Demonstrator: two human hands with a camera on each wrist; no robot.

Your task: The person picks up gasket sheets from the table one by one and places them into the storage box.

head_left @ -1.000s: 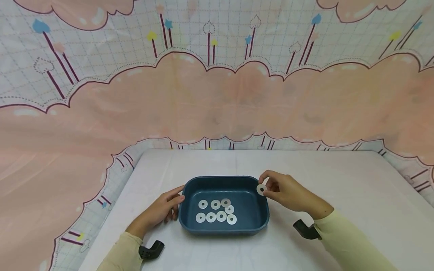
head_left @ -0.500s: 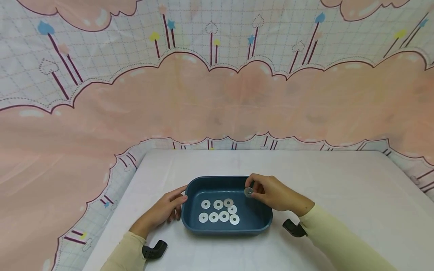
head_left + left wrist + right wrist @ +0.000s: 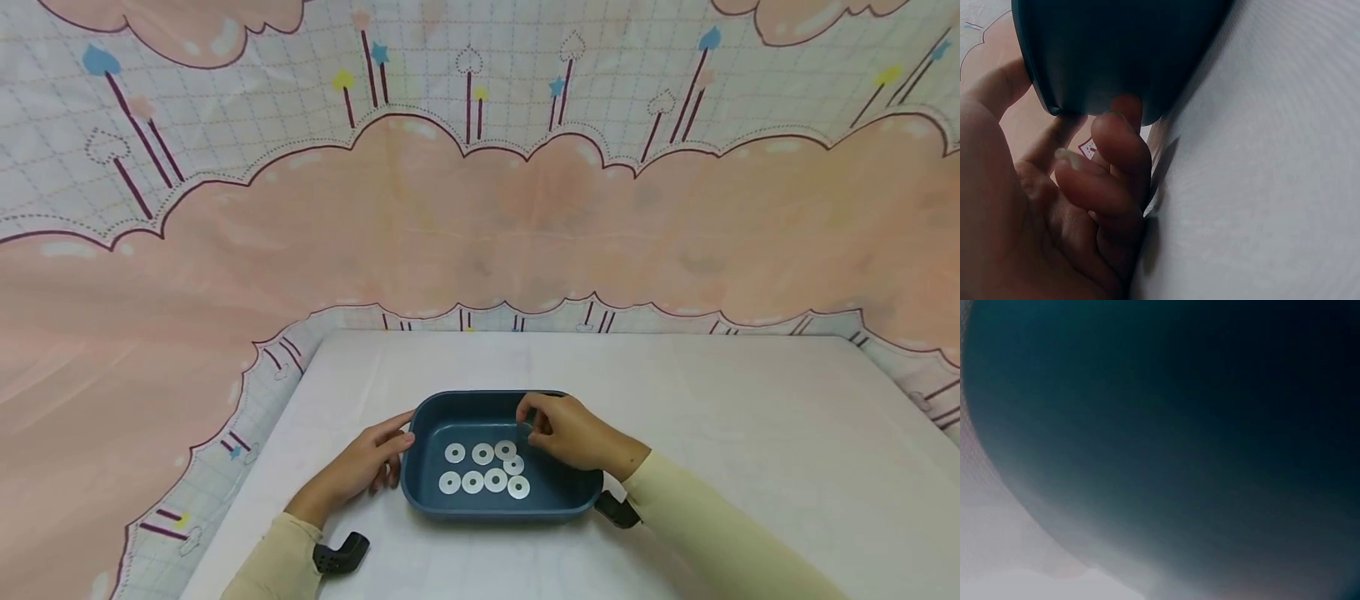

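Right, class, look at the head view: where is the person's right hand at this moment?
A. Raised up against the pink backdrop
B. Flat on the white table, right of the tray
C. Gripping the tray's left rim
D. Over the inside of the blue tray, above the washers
D. The right hand sits inside the outline of the blue tray, fingers curled just above the washers, while the left hand rests against the tray's left end.

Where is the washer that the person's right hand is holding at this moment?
In the head view the held washer is pinched in the right hand over the blue tray, just right of the washers lying inside.
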